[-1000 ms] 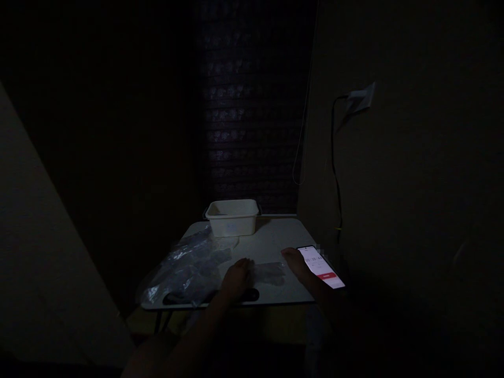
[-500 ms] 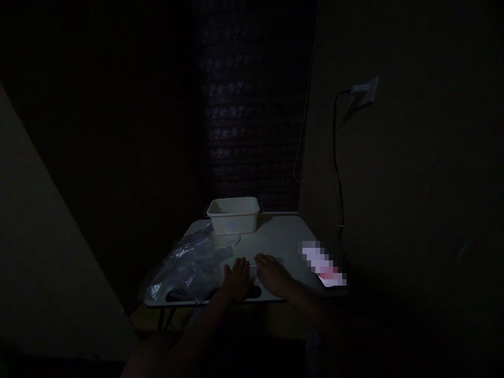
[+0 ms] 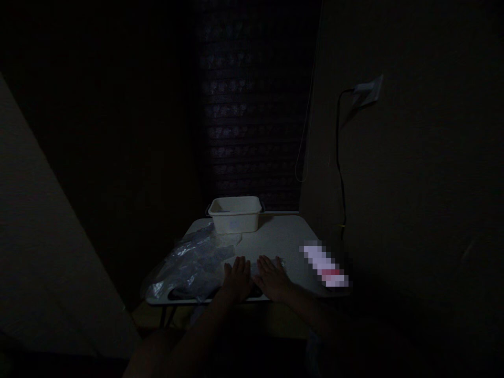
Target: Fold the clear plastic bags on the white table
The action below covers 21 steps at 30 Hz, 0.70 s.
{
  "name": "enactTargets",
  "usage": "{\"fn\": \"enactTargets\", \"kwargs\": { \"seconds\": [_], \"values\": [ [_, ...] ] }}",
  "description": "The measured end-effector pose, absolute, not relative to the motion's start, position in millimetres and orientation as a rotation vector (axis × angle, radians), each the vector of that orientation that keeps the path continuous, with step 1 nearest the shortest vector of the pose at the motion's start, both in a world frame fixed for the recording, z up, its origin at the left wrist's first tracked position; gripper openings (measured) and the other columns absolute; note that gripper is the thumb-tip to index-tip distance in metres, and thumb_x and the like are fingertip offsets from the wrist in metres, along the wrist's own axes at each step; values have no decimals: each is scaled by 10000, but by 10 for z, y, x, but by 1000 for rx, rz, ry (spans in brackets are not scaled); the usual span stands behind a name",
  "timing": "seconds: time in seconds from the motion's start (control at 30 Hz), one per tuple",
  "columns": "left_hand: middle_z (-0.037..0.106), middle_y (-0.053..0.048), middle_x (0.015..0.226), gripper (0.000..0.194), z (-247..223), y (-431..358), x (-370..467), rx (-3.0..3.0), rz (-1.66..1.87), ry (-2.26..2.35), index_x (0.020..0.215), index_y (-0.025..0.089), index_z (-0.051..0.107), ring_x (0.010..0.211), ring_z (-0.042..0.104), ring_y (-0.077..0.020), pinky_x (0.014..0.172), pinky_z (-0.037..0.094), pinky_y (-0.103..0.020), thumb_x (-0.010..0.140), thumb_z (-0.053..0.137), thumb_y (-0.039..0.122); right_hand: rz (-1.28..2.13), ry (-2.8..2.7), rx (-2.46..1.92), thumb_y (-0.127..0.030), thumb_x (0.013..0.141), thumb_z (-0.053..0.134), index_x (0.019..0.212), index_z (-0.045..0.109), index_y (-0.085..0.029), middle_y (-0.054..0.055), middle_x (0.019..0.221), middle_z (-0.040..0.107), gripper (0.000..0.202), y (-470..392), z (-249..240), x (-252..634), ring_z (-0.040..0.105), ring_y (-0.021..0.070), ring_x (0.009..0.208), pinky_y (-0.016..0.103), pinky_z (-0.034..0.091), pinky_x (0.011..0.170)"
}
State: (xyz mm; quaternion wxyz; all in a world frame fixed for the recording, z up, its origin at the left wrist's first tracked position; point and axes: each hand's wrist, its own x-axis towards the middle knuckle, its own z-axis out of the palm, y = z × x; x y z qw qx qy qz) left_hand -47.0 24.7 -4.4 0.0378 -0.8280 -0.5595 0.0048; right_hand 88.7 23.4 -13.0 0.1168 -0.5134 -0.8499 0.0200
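Note:
In the dim head view, my left hand (image 3: 238,278) lies flat near the front edge of the white folding table (image 3: 275,231), fingers pointing forward. Beside it on the right, my right hand (image 3: 272,278) is also flat with its fingers spread. A piece of clear plastic (image 3: 255,265) shows faintly between and just beyond the hands. Crumpled clear plastic sheets (image 3: 192,262) cover the table's left part, reaching close to my left hand. What lies beneath the palms is hidden.
A white rectangular tub (image 3: 236,222) with side handles stands at the table's back. On the right edge lies a lit, blurred-out phone (image 3: 323,265). A black cable (image 3: 337,136) hangs from the wall outlet (image 3: 370,92). A dark blind is behind the table.
My right hand has turned and its fingers have spread, now pointing more forward. My left hand has stayed almost in place. The whole view has shifted slightly.

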Motion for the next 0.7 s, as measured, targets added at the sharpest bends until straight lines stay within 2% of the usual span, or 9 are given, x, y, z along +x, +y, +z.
{"fn": "enactTargets", "kwargs": {
  "seconds": [0.27,0.7],
  "values": [
    [196,-149,1218,504,-69,248,-478,-2532,-72,-1707,1151,108,245,1108,94,-279,804,90,-520,737,181,389,57,-2443,-1571,-464,740,93,1161,236,-80,133,1215,208,587,277,-191,1058,75,203,1123,447,-68,858],
    [184,-137,1225,501,-19,228,-457,-2531,3,-1739,1158,115,234,1108,96,-275,804,104,-517,738,188,384,-1,-2368,-1690,-475,734,136,1143,280,-97,111,1208,235,575,335,-222,1551,93,197,1121,442,-75,859]
  ]
}}
